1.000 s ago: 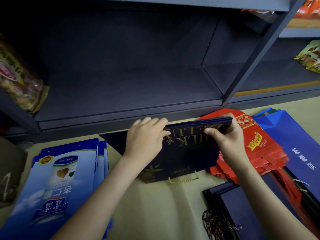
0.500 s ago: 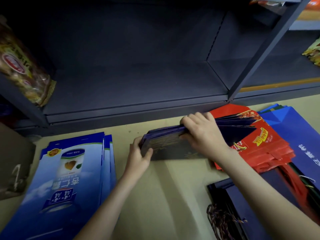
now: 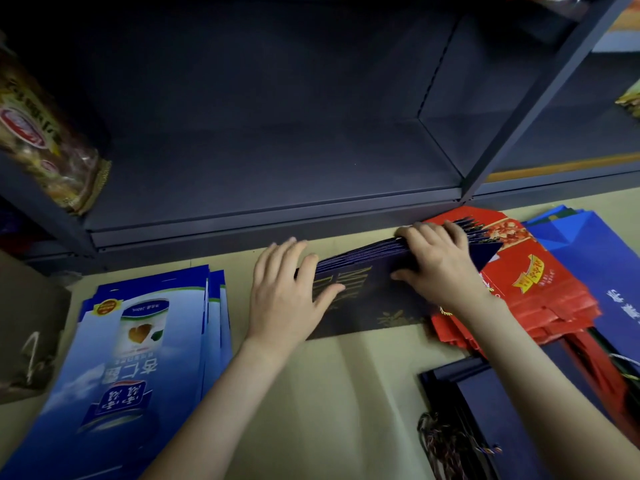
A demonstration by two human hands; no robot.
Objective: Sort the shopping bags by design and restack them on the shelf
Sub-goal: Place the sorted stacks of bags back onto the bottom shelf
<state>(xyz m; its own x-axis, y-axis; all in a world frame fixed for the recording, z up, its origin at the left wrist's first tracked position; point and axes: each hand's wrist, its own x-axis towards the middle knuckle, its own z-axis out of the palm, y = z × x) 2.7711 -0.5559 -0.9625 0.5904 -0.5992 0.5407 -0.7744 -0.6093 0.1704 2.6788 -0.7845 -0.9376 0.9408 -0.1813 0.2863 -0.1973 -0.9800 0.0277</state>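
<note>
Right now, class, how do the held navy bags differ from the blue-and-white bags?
The navy bags carry gold lettering; the blue-and-white bags picture a can. The left hand and right hand grip the navy bags, tilted up; the blue-and-white bags lie flat, untouched. Both are stacks on the floor.

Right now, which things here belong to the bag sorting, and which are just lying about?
Job in hand:
navy gold-lettered bags, gripped by left hand and right hand
blue-and-white can-print bags
red bags
royal-blue bags
dark cord-handled bags
grey shelf

Lying about:
snack packet on the left shelf
snack packets at far right
</note>
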